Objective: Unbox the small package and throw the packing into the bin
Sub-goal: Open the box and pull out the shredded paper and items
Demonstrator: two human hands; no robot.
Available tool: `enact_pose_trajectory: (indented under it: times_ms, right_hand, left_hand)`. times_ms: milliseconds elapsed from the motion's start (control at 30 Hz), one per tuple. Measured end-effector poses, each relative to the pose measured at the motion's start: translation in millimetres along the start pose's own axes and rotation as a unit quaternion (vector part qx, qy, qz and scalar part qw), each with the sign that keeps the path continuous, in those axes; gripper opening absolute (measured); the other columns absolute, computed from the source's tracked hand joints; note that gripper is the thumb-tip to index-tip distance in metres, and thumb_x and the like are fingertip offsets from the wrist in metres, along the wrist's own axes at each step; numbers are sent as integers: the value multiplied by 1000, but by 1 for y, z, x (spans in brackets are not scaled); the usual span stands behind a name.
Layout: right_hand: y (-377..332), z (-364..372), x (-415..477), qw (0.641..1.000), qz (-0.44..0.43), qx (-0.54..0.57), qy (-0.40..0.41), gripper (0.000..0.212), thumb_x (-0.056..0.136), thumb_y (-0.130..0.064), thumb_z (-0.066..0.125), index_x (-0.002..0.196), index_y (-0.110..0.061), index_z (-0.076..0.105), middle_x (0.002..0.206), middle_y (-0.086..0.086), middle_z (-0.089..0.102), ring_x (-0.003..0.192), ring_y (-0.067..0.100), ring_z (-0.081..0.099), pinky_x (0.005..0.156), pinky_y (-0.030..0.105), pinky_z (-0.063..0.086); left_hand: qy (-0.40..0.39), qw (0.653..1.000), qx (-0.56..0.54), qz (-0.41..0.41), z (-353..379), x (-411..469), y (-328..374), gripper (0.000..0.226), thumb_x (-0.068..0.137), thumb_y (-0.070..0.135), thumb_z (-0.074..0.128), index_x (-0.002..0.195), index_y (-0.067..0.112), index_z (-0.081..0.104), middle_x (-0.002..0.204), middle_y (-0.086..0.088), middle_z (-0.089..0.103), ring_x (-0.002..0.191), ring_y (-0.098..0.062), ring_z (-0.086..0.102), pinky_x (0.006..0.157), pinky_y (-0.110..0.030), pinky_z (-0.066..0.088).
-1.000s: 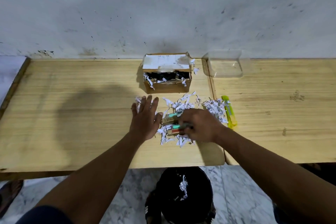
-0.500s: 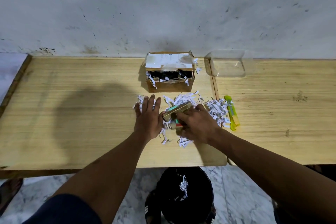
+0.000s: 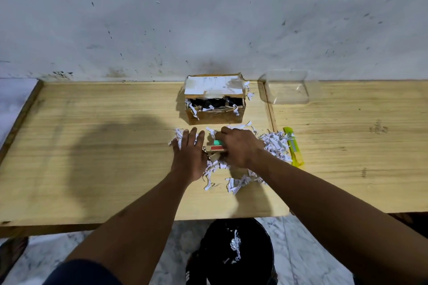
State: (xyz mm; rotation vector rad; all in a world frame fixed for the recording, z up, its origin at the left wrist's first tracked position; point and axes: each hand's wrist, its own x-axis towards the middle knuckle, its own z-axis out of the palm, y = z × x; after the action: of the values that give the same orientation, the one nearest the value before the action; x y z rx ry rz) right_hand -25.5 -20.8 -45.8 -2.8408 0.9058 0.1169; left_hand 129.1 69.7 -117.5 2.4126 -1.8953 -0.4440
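A small cardboard box (image 3: 215, 117) stands open near the wall, with shredded paper hanging from its mouth. White shredded paper (image 3: 275, 146) lies spread on the wooden table (image 3: 92, 146) in front of it. My left hand (image 3: 188, 155) lies flat on the left part of the shreds, fingers apart. My right hand (image 3: 240, 146) is closed over small items (image 3: 216, 146) with green and red parts, lifted slightly from the pile. A black bin (image 3: 238, 252) with a few shreds inside stands on the floor below the table edge.
A yellow-green utility knife (image 3: 294, 149) lies right of the shreds. A clear plastic container (image 3: 287, 89) sits by the wall, right of the box. A seam runs between two tabletops near the knife. A foot shows at the bottom left.
My right hand has closed on the small items and moved them from the front of the pile toward the box. My left hand has stayed flat on the shreds.
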Motion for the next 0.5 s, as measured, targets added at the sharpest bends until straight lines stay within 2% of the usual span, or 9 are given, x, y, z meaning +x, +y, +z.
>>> enact_pose_trajectory:
  times_ms: [167, 267, 333, 400, 500]
  right_hand:
    - [6, 2, 1, 1000, 9, -25, -15, 40, 81, -35, 71, 117, -20, 62, 109, 4, 67, 102, 26, 63, 79, 35, 48]
    - [11, 7, -2, 999, 3, -30, -18, 45, 82, -37, 71, 120, -17, 57, 115, 7, 64, 110, 29, 57, 92, 42, 41]
    - [16, 8, -6, 1000, 1, 9, -11, 50, 82, -40, 72, 119, -12, 55, 114, 11, 63, 108, 33, 55, 87, 42, 41]
    - [22, 7, -11, 997, -11, 77, 6, 53, 81, -39, 76, 117, -6, 55, 108, 15, 60, 98, 37, 57, 74, 40, 44]
    - [31, -3, -21, 987, -18, 157, 19, 48, 84, -33, 75, 118, -7, 53, 107, 15, 63, 91, 36, 60, 64, 32, 37]
  left_hand:
    - [3, 1000, -1, 1, 1, 0, 0, 65, 100, 32, 41, 157, 18, 13, 165, -9, 8, 152, -31, 2, 117, -59, 11]
    - [8, 1000, -11, 1, 2, 1, 0, 63, 100, 29, 42, 157, 17, 17, 165, -10, 11, 152, -32, 4, 117, -59, 11]
    - [18, 1000, -19, 2, 2, 1, 0, 59, 100, 28, 43, 155, 15, 25, 163, -12, 19, 151, -34, 11, 116, -61, 15]
    - [33, 999, -25, 6, 3, 0, 1, 56, 99, 28, 48, 151, 12, 35, 159, -15, 30, 148, -37, 21, 112, -65, 21]
    - [49, 999, -16, 1, 3, 0, 4, 54, 98, 31, 52, 146, 9, 43, 154, -19, 37, 144, -40, 29, 109, -66, 26]
